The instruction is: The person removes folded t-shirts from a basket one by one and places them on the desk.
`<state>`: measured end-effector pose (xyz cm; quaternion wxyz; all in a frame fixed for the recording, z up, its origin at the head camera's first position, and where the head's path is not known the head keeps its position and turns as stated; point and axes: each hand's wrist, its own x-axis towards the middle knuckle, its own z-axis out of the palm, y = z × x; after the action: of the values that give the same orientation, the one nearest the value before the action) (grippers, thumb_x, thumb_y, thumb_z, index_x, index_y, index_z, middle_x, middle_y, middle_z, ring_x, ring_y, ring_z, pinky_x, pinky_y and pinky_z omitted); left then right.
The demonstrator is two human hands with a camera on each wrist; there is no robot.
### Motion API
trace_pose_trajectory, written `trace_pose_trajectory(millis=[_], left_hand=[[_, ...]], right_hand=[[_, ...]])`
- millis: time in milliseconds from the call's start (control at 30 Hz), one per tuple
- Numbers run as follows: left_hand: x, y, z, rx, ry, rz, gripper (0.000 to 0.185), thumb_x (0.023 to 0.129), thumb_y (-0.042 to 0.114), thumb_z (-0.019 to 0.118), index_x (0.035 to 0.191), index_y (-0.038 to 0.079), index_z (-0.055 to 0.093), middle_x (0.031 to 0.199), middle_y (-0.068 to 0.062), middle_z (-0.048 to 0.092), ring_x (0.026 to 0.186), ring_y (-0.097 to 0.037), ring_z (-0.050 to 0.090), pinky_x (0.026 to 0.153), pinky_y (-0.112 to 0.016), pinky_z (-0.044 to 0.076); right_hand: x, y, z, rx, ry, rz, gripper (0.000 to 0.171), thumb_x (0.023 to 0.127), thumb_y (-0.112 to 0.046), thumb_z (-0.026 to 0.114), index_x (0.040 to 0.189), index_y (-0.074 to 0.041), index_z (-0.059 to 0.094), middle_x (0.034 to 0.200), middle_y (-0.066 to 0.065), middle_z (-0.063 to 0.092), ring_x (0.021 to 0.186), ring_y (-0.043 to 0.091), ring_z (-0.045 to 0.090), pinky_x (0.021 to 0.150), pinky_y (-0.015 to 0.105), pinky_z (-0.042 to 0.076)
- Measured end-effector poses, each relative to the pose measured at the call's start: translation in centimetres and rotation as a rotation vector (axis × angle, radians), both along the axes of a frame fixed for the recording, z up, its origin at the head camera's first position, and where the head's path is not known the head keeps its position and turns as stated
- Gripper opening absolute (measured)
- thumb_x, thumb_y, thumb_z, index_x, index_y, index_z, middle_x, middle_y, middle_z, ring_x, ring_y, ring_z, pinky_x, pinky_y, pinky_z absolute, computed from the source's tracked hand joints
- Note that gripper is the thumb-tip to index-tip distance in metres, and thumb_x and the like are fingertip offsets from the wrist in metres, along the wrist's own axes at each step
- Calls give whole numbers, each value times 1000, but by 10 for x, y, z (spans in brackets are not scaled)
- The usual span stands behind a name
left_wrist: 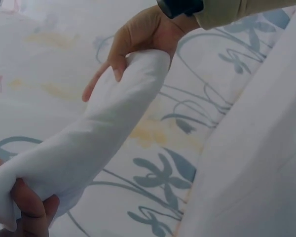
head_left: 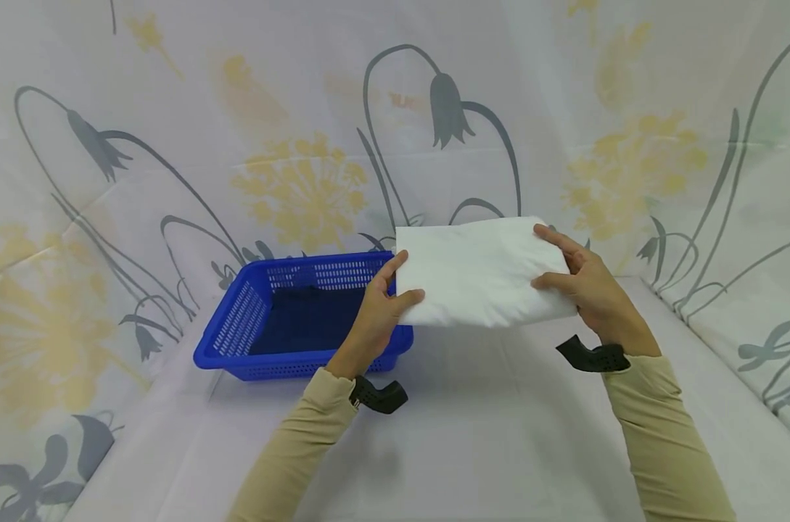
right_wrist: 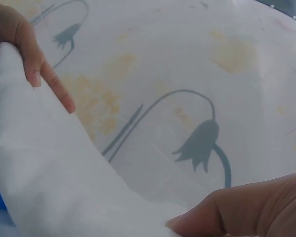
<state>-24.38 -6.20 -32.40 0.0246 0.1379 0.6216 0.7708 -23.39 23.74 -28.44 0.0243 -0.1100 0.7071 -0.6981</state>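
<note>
A folded white cloth (head_left: 479,272) is held up in the air between both hands, its broad face toward the head camera. My left hand (head_left: 378,308) grips its left edge, the thumb in front and the other fingers partly hidden. On the opposite edge my right hand (head_left: 587,286) pinches the fabric, with two digits showing on the near face. Seen from the left wrist, the cloth (left_wrist: 93,128) looks like a thick, soft layered band stretched from one hand to the other. In the right wrist view the right thumb (right_wrist: 227,212) presses on the cloth's border.
At the left stands a blue plastic basket (head_left: 205,355) with perforated walls, and dark navy fabric (head_left: 316,315) lies inside it. The cloth's left end and the left hand overlap the basket's right side. A white-covered surface (head_left: 486,435) lies below, and a flower-printed curtain (head_left: 303,94) hangs behind.
</note>
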Motion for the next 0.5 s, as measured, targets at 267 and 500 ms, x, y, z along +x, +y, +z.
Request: trace_pose_trajectory(millis=[267,500], left_hand=[[0,22,-6,8,27,-2,75,87,-11,61,152,13,32,151,-6,31,117,-28,51,96,-38,44],[-6,42,-14,6,35,-8,76,86,-13,60,152,13,33,150,-7,30,108,-26,55,86,-31,49]], right_hand=[[5,18,-6,-32,3,-64,81,83,10,67,149,-29,41,137,2,40,106,14,52,71,26,52],[6,38,-18,-63,11,-61,80,84,10,67,150,-26,40,145,4,33,107,14,49,71,25,52]])
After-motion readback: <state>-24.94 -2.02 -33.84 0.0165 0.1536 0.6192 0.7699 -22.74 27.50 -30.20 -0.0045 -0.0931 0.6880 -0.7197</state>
